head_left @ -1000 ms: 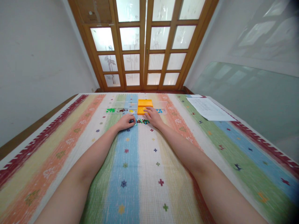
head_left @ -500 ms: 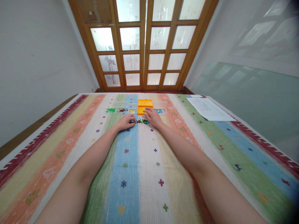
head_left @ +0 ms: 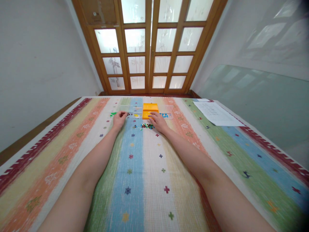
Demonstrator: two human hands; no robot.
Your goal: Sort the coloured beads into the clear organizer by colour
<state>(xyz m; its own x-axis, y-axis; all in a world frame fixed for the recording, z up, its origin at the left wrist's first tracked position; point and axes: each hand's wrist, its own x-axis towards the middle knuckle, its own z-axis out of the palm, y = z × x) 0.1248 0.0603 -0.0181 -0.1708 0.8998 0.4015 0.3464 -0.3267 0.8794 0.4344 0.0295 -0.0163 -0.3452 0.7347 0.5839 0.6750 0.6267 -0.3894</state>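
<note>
My left hand (head_left: 119, 120) is over the clear box that holds green pieces (head_left: 113, 114) and brown pieces (head_left: 129, 114); its fingers are pinched together, and anything between them is too small to make out. My right hand (head_left: 157, 121) rests at the front right of the open orange box (head_left: 150, 115), fingers apart. Yellow pieces (head_left: 136, 115) lie in a clear compartment left of the orange box, and blue pieces (head_left: 165, 115) in one to its right. A mixed pile of small coloured pieces (head_left: 147, 126) lies on the cloth between my hands.
A striped cloth (head_left: 130, 199) covers the table. White paper sheets (head_left: 217, 113) lie at the back right. Beyond the far table edge stands a wooden door (head_left: 151, 58) with glass panes. A glass panel (head_left: 256, 96) leans along the right wall.
My left hand has moved away and to the left, from the mixed pile to the clear box. A few loose pieces on the cloth are now uncovered. My right hand has stayed in place.
</note>
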